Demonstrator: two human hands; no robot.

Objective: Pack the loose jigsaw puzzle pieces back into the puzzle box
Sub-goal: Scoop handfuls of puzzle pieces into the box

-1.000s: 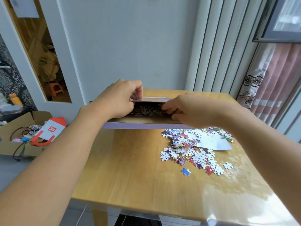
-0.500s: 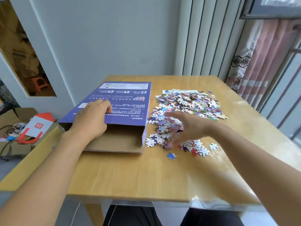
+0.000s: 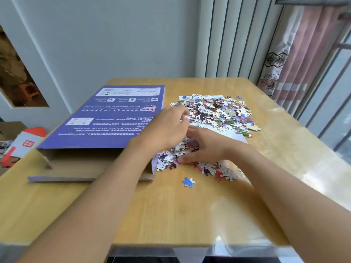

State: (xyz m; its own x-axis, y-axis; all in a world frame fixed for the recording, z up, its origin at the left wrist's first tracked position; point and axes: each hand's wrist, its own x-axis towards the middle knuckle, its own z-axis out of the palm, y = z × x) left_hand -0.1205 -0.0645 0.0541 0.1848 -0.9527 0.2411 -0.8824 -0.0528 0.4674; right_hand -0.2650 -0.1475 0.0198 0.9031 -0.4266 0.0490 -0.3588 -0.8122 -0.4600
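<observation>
The flat purple puzzle box (image 3: pixel 106 120) lies on the left half of the wooden table (image 3: pixel 171 215). Its brown cardboard end (image 3: pixel 85 164) faces me, open. Loose jigsaw pieces form a big heap (image 3: pixel 218 112) at the far right and a smaller heap (image 3: pixel 210 168) beside the box's near right corner. One blue piece (image 3: pixel 188 182) lies alone in front. My right hand (image 3: pixel 203 147) cups the near heap, with thumb and fingers curled round pieces. My left hand (image 3: pixel 167 128) reaches across the box's right edge, its bent fingers touching pieces at the heap's far side.
A white paper sheet (image 3: pixel 229 134) lies under the pieces. The table's far edge meets a wall and vertical blinds (image 3: pixel 237 38); a curtain (image 3: pixel 296 59) hangs at the right. On the floor to the left stands a cardboard carton with a red and white bag (image 3: pixel 26 143).
The box went from held up in both hands to lying flat on the table. My left hand has left the box top and joined my right hand at the near heap.
</observation>
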